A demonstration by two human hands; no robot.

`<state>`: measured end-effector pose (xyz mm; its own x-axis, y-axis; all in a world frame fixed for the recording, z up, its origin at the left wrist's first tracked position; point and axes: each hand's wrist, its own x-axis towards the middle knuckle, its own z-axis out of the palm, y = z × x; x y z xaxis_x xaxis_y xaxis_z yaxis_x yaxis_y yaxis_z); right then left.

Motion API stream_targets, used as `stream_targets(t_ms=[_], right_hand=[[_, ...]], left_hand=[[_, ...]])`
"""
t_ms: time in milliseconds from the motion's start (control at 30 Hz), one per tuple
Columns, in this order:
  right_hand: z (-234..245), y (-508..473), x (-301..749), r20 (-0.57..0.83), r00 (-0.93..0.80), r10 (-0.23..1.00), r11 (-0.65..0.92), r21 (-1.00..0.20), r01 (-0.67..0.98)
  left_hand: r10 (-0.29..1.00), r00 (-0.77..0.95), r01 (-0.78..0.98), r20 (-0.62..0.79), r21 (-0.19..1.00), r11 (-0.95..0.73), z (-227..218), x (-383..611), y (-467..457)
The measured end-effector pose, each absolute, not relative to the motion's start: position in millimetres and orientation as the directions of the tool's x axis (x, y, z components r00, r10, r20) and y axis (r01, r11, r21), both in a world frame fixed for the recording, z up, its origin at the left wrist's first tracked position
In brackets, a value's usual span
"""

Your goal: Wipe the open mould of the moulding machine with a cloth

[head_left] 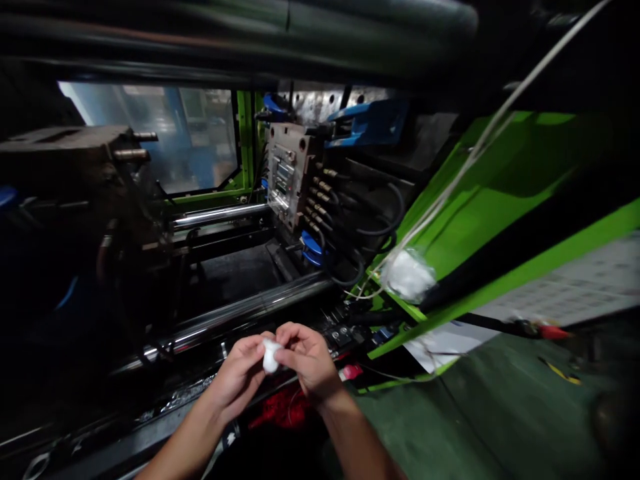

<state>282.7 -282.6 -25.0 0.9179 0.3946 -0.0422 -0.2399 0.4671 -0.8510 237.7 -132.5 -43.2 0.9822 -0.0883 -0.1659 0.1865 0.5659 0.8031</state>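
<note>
Dim green moulding machine (500,200) with glossy steel bars (250,307), both hands' fingers (293,337) pinched around a small white plastic piece (271,355).

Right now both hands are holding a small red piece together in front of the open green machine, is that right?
Not quite: the small piece is white, not red. The head view shows the left hand and the right hand pinching it together in front of the open green machine. The red you may have noticed lies below the hands.
</note>
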Motion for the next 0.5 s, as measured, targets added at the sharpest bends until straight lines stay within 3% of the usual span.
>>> stream_targets(t_ms=[100,267,400,500], right_hand=[[-24.4,-265.9,285.6,-0.042,0.871,0.490,0.423,-0.862,-0.280],[-16.4,-224.7,283.4,0.006,0.773,0.635,0.303,-0.922,-0.242],[-19.4,-185.9,301.9,-0.010,0.722,0.692,0.259,-0.930,-0.261],[-22.5,-149.5,347.5,0.032,0.788,0.614,0.284,-0.941,-0.183]], left_hand=[[0.005,0.989,0.116,-0.147,0.800,0.589,-45.1,234.9,-125.7],[0.396,0.918,-0.189,0.025,0.904,0.383,-65.6,229.5,-91.1],[0.564,0.824,-0.178,0.048,0.968,0.177,-63.0,178.6,-35.7],[0.760,0.649,0.021,0.036,0.998,-0.065,-34.4,120.4,3.5]])
